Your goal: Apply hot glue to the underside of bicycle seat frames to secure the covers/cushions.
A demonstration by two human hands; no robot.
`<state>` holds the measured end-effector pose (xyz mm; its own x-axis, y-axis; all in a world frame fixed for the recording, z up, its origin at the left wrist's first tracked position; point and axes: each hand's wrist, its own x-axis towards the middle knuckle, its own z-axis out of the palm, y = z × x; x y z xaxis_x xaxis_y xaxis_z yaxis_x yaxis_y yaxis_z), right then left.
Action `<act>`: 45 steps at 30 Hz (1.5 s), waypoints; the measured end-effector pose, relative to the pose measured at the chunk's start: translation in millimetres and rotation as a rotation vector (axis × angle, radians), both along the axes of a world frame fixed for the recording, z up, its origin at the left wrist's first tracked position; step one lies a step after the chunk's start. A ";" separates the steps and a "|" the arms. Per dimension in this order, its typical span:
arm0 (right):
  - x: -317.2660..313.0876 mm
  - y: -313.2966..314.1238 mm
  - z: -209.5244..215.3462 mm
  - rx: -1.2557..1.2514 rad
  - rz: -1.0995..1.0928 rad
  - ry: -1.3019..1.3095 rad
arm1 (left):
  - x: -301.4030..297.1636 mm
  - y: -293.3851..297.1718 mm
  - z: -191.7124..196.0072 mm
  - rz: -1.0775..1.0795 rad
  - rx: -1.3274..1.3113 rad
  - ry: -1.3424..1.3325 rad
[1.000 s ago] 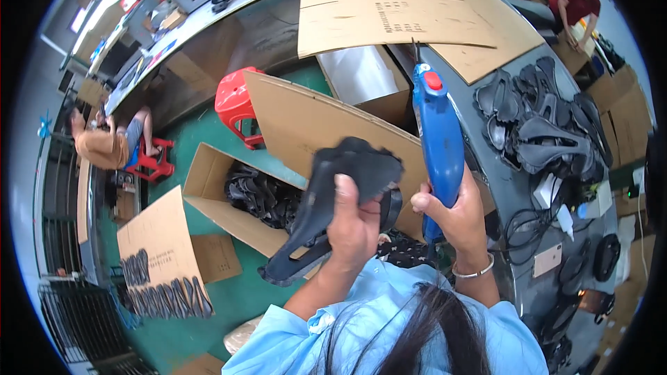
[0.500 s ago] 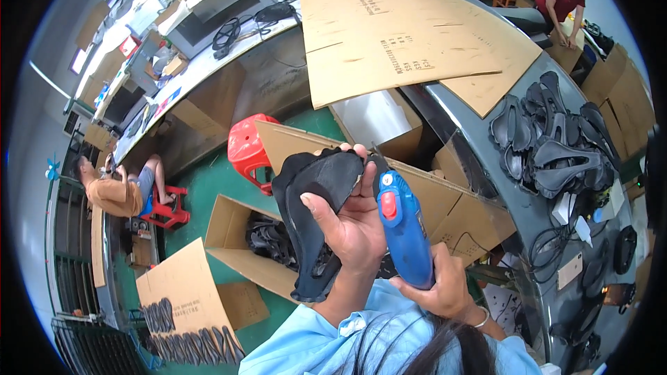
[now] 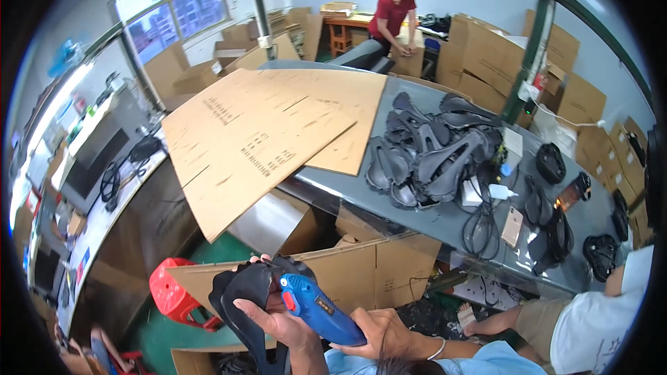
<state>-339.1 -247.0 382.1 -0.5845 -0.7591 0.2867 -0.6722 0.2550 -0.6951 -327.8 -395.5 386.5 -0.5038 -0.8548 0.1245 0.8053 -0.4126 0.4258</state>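
Left hand (image 3: 283,326) pinching a black saddle piece (image 3: 240,298) just left of the blue tool (image 3: 325,312), right hand (image 3: 390,333) wrapped round the tool. One slip could nick that left hand.

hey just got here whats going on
A person in blue holds a black saddle-shaped piece in the left hand and grips a blue handheld tool with a red button in the right hand. The tool's front end is close to the piece; whether it touches is hard to tell. Similar black pieces lie heaped on the grey table beside flat cardboard sheets. Beyond it is someone in a red shirt.
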 end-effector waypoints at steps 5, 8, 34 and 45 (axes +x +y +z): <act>-5.9 14.3 -0.3 -0.036 -0.074 0.042 | -13.6 8.1 1.3 -0.139 0.028 0.069; -8.8 26.2 5.5 -0.079 -0.118 0.033 | -19.3 16.1 7.0 -0.107 0.013 0.022; -31.9 92.8 9.9 -0.081 -0.249 -0.106 | -53.5 75.3 15.4 -0.155 -0.139 -0.083; -36.6 85.9 16.3 -0.008 -0.350 -0.198 | -63.3 64.1 10.7 -0.245 -0.127 -0.028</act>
<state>-375.7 -161.1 398.3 -0.8517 -0.5028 0.1480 -0.3989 0.4387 -0.8053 -391.1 -331.4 397.3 -0.6983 -0.6854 0.2064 0.6754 -0.5355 0.5071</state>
